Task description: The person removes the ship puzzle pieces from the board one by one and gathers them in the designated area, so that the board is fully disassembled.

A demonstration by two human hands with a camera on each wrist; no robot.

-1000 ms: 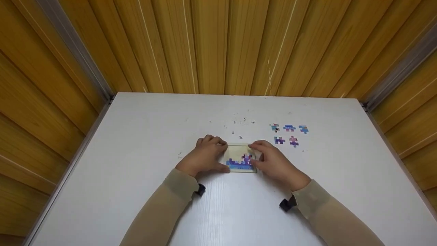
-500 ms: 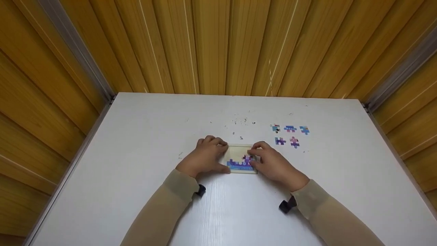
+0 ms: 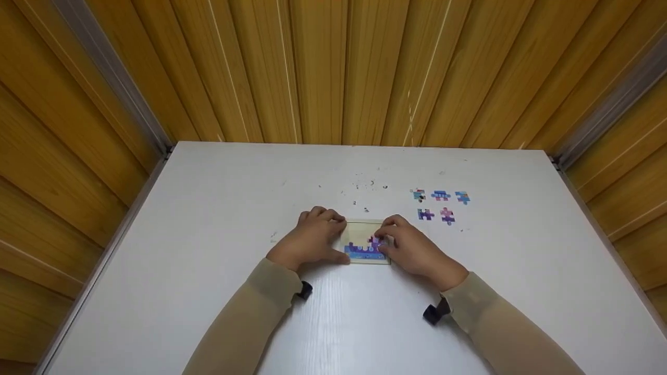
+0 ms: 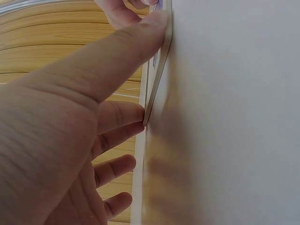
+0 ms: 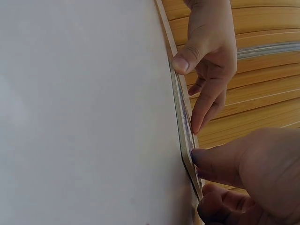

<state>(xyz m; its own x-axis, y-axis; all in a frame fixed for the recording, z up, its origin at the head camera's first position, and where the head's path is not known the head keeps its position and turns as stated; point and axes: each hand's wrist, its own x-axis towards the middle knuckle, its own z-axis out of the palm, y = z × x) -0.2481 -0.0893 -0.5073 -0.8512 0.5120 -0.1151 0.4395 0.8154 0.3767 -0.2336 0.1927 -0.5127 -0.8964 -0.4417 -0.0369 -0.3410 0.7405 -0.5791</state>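
A shallow puzzle tray (image 3: 359, 229) lies flat, with joined blue and purple pieces (image 3: 365, 255) along its near side and bare board behind them. My left hand (image 3: 312, 239) grips the tray's left side, its thumb at the near corner and its fingers at the far corner; the left wrist view shows the thumb on the tray's rim (image 4: 164, 51). My right hand (image 3: 419, 251) is bent over the right side, thumb and index finger pinching a purple-pink piece (image 3: 374, 242) that they partly cover. In the right wrist view, the right thumb (image 5: 211, 161) touches the pieces.
Several loose puzzle pieces lie in two rows at the back right of the white table (image 3: 234, 182), among them a blue one (image 3: 441, 196) and a pink-purple one (image 3: 447, 215). Small dark specks (image 3: 372, 183) dot the table behind the tray. Wood-look panels (image 3: 323, 73) surround it.
My right index finger has moved from the tray's far right corner down and left, closer to my thumb at the purple-pink piece. My left hand has kept its grip on the tray.
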